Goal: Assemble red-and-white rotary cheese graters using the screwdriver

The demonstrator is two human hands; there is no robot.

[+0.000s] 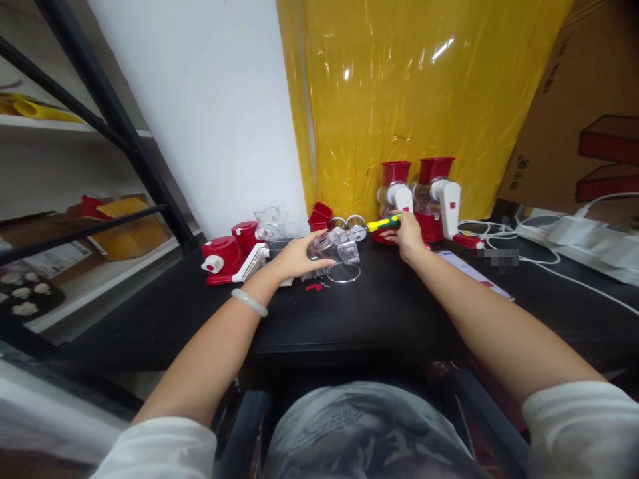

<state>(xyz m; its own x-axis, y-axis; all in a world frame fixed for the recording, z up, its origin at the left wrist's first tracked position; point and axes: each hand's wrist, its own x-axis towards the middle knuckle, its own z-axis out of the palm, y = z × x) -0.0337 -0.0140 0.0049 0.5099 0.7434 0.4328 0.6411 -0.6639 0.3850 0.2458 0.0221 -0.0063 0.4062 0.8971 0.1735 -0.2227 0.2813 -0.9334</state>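
My left hand [299, 255] grips a clear plastic grater body [344, 246], which lies on its side above the black table. In my right hand [407, 234] is a screwdriver [383, 223] with a yellow and green handle, its shaft pointing left at the clear body. Whether the tip touches a screw is too small to tell. Behind the clear body sit metal grater drums [355, 223] and a red hopper [319, 215]. A clear ring [344, 272] and a small red piece [314, 287] lie just in front of it, with tiny screw-like bits beside the red piece.
Two assembled red and white rotary graters [439, 199] stand behind my right hand. Red bases [224, 259] and a white crank handle [252, 263] lie at left. A phone [474, 274], white cables and a power strip [589, 233] occupy the right side.
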